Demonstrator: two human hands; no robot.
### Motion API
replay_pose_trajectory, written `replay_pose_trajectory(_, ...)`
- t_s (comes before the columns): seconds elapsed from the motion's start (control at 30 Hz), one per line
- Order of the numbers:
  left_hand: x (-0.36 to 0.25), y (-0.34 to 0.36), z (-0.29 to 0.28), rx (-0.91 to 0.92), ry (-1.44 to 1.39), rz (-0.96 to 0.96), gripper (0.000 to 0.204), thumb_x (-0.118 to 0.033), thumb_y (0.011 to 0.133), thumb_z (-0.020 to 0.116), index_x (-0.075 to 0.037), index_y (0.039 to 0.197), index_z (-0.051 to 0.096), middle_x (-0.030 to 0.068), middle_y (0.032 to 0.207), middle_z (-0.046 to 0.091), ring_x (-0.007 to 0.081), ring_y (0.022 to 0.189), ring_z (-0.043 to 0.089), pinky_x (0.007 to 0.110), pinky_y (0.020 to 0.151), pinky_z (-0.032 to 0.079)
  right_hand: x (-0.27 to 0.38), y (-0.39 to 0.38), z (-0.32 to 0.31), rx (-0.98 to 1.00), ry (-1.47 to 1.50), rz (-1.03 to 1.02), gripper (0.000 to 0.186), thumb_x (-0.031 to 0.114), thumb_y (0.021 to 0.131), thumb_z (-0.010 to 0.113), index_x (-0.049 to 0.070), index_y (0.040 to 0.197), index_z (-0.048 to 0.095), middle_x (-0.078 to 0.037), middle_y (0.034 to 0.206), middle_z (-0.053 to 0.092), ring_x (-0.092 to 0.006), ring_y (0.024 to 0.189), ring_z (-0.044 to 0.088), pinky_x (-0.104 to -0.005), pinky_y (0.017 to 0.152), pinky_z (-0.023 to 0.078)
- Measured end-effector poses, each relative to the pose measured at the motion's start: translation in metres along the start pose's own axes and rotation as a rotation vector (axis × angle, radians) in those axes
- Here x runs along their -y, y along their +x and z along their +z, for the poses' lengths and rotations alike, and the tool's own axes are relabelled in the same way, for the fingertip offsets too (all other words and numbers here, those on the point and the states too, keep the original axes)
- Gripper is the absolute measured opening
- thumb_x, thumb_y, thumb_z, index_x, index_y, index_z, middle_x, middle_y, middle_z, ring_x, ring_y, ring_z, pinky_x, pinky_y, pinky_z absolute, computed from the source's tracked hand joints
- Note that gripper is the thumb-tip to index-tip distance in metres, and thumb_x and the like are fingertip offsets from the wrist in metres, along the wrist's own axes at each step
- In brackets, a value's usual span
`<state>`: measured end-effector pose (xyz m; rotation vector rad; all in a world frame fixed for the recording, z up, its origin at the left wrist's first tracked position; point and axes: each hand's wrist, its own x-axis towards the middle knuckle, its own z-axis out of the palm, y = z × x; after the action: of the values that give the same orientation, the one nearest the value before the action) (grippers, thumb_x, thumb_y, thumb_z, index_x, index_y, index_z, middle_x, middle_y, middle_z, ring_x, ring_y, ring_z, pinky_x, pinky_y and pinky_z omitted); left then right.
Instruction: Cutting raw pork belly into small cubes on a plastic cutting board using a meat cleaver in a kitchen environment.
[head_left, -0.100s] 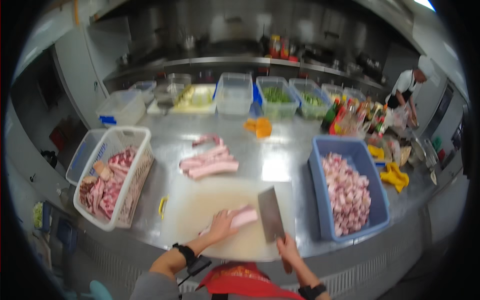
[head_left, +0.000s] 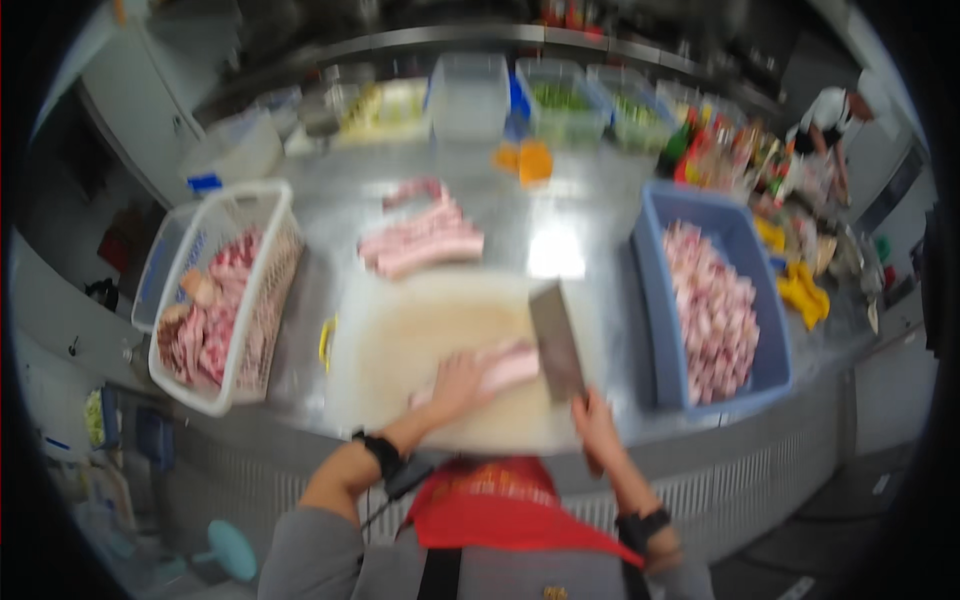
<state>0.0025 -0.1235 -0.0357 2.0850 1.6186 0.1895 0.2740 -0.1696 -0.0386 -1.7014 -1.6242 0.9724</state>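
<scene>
My left hand (head_left: 459, 382) presses down on a strip of pork belly (head_left: 510, 368), its fingers over the near part of the meat. The strip lies slantwise on a white cutting board (head_left: 400, 325). In my right hand (head_left: 595, 425) is the handle of a cleaver (head_left: 557, 340). Its broad blade is just right of the strip's end, apart from it, above the board. Beyond the board lie several more pork strips (head_left: 425, 243) on the steel table.
At left a white basket (head_left: 287, 235) holds larger meat pieces. A blue tub (head_left: 655, 300) of diced meat stands at right. Orange pieces (head_left: 530, 160), clear bins (head_left: 470, 100) and bottles (head_left: 690, 145) line the back. A yellow-handled thing (head_left: 326, 340) lies by the board. A co-worker (head_left: 830, 125) stands far right.
The whole view has tipped downward, so the table sits higher in the picture. Both hands keep their hold on the meat and the cleaver.
</scene>
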Motion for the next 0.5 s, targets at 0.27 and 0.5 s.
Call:
replay_pose_trajectory(0.27, 0.006, 0.043, 0.009, -0.306, -0.099, 0.354, 0.053, -0.031, 0.064, 0.077, -0.016, 0.113, 0.060, 0.0178, 0.127, 0.043, 0.0378, 0.115, 0.043, 0.047, 0.091, 0.040, 0.060, 0.032, -0.012, 0.082, -0.242, -0.119, 0.012, 0.009, 0.086, 0.052, -0.001, 0.089, 0.046, -0.025, 0.069, 0.057, -0.0449, 0.066, 0.056, -0.0504, 0.057, 0.043)
replay_pose_trajectory(0.5, -0.009, 0.042, 0.014, -0.258, -0.085, 0.260, 0.048, -0.023, 0.063, 0.073, -0.014, 0.109, 0.060, 0.0174, 0.122, 0.044, 0.0364, 0.106, 0.044, 0.042, 0.089, 0.042, 0.070, 0.019, -0.014, 0.052, -0.296, -0.075, 0.012, 0.009, 0.087, 0.052, 0.000, 0.089, 0.045, -0.025, 0.071, 0.057, -0.0448, 0.067, 0.056, -0.0506, 0.058, 0.042)
